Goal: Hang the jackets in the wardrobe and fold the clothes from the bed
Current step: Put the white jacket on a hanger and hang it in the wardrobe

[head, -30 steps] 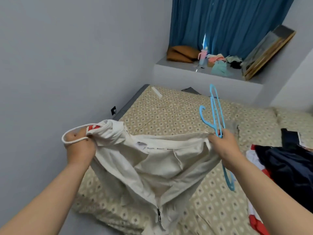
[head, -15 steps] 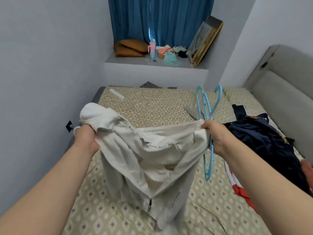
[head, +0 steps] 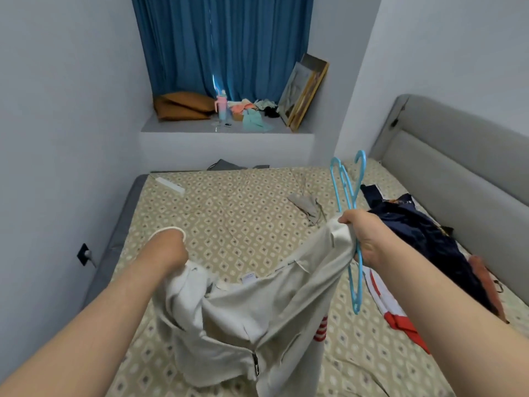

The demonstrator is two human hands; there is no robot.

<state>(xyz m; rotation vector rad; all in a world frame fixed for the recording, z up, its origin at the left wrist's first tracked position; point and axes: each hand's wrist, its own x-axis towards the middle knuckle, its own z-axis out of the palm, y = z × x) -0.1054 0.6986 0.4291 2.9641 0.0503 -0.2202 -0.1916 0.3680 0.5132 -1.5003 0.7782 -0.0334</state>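
Note:
A white zip jacket (head: 257, 319) with red cuff stripes hangs between my hands over the bed (head: 234, 213). My left hand (head: 169, 250) grips its collar side, a white drawstring looped round the knuckles. My right hand (head: 363, 236) grips the other collar edge together with light blue plastic hangers (head: 347, 196), whose hooks point up and whose bodies dangle below the fist. A dark navy garment (head: 429, 239) and a red and white garment (head: 392, 308) lie on the bed to the right.
A grey padded headboard (head: 458, 173) runs along the bed's right side. The window ledge (head: 223, 128) ahead holds orange cushions, a pink bottle, small clothes and a leaning picture frame. A small beige cloth (head: 306, 204) lies mid-bed. Left wall has a socket (head: 84, 254).
My view has swung right, bringing in the headboard. My left hand has dropped lower with the collar, so the jacket now slants up toward my right hand, which still holds the hangers.

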